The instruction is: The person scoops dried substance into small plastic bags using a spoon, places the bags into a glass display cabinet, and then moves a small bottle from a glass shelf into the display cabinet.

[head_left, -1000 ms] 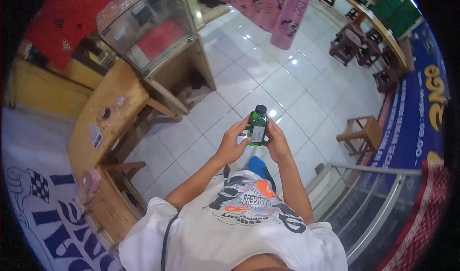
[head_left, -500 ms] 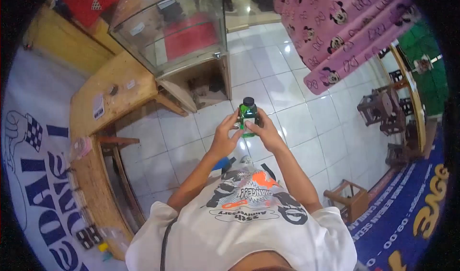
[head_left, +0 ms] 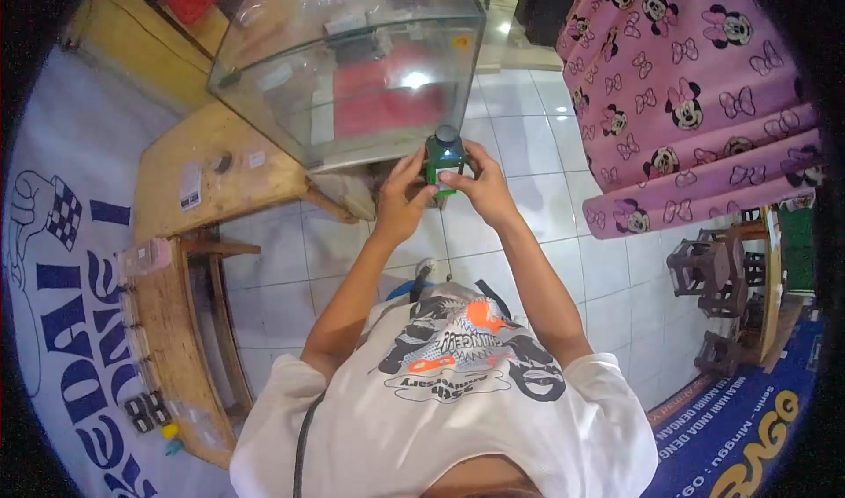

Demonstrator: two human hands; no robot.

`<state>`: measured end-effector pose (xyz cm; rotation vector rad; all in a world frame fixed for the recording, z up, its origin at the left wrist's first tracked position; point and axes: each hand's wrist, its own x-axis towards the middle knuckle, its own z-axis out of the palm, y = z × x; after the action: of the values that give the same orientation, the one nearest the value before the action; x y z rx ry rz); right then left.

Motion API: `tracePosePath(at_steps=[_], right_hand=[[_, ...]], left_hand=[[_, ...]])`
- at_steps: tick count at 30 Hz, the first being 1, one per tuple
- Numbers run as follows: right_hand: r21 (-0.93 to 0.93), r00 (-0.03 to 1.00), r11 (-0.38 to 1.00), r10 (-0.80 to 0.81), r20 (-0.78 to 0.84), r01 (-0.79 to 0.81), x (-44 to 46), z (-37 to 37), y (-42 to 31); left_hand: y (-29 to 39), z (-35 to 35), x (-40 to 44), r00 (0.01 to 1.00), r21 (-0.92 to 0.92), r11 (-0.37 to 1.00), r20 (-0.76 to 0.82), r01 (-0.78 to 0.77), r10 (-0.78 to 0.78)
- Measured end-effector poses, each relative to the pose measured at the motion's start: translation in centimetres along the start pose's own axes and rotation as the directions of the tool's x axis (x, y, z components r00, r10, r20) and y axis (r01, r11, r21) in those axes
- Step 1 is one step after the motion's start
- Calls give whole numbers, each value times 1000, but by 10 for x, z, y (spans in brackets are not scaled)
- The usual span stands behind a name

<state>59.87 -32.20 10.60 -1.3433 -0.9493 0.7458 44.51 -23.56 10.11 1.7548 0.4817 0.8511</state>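
A green bottle (head_left: 444, 160) with a black cap stands upright between my hands, out in front of my chest. My left hand (head_left: 405, 195) wraps its left side, with the thumb at the lower front. On the other side, my right hand (head_left: 483, 186) grips it, thumb pressed on a pale label. The cap points away from me and shows fully. Just beyond the bottle is the glass display case (head_left: 334, 159), its lower front edge close to my fingers.
A wooden table (head_left: 207, 199) with small items extends on the left. At the upper right hangs a pink cartoon-mouse curtain (head_left: 695, 102). Dark stools (head_left: 717, 278) stand at the right by a wooden bench. White floor tiles (head_left: 546, 274) lie below my arms.
My view has moved forward, so the glass case and the pink curtain look nearer and larger. Both hands still hold the bottle, which now sits higher in view, in front of the case.
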Motion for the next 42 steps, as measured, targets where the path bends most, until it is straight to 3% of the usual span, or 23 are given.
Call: tracePosePath(at_steps=[6, 10, 12, 15, 16, 18, 21, 24, 25, 27, 28, 30, 32, 34, 36, 37, 39, 40, 42], right_hand=[[-58, 994, 994, -95, -50, 92, 62, -17, 19], [-58, 998, 998, -3, -56, 0, 71, -22, 8], [-19, 996, 999, -27, -80, 26, 69, -26, 11], [78, 997, 996, -47, -64, 52, 72, -36, 19], [76, 998, 996, -49, -45, 52, 74, -42, 18], [-7, 995, 997, -75, 60, 75, 77, -54, 17], [-156, 988, 979, -113, 103, 128, 80, -67, 13], [17, 979, 992, -122, 160, 121, 72, -72, 12], [21, 979, 992, -124, 164, 123, 65, -73, 12], [90, 975, 992, -110, 192, 94, 46, -74, 11], [89, 974, 992, -110, 196, 94, 35, -74, 14], [31, 969, 992, -125, 213, 121, 11, -69, 21], [85, 966, 993, -97, 242, 78, -13, -59, 15], [-7, 928, 986, -155, 339, 167, -35, -47, 10], [-14, 891, 975, -196, 409, 220, -59, -30, -8], [-20, 852, 963, -228, 471, 269, -74, -11, -15], [11, 824, 957, -256, 505, 291, -87, 19, -20], [44, 794, 950, -282, 539, 308, -95, 35, -22], [43, 788, 971, -216, 577, 235, -114, 71, -21]], left_hand=[[-17, 6, 59, 999, 32, 999, -25, 23, -22], [-20, 17, 70, 994, 177, 982, -83, -60, 75], [-23, 22, 69, 996, 122, 991, -64, -48, 57], [-32, 34, 67, 996, 182, 983, -89, 3, 14], [-28, 39, 67, 994, 183, 983, -108, 7, 13], [-20, 48, 67, 988, -34, 992, -96, 120, -123], [-25, 58, 63, 984, -22, 991, -123, 130, -132], [-29, 69, 53, 984, 111, 994, -181, 17, 3], [-31, 73, 46, 983, 115, 993, -185, 18, 4], [-33, 81, 26, 958, -118, 981, -226, 156, -179], [-24, 83, 15, 957, -119, 981, -230, 155, -179], [2, 83, -10, 958, 53, 982, -236, 182, -165], [-4, 78, -42, 958, 54, 990, -267, 128, -109], [6, 68, -73, 954, 62, 996, -294, 71, -50], [43, 55, -102, 946, 238, 940, -269, 246, -179], [40, 44, -133, 949, 242, 940, -263, 239, -174], [25, 33, -182, 873, -93, 987, -461, 131, -159], [31, 22, -197, 875, -93, 987, -457, 130, -158], [43, -6, -226, 887, 115, 983, -455, 140, -73]])
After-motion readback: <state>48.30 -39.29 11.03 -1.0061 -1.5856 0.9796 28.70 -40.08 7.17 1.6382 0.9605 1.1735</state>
